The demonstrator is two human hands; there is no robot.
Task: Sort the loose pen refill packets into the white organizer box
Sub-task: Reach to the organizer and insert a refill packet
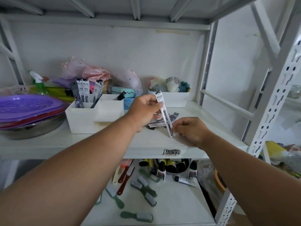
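Over the shelf point(81, 144), my left hand point(143, 111) pinches a refill packet point(163, 111) near its top while my right hand point(190, 129) pinches its lower end. I'd release right, then drop it upright into the white organizer box point(81, 121) beside the packets already standing there.

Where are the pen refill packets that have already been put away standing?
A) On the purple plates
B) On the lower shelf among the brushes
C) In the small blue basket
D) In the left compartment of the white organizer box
D: several refill packets stand upright in the left compartment of the white organizer box, while the left hand and right hand hold another packet between them.
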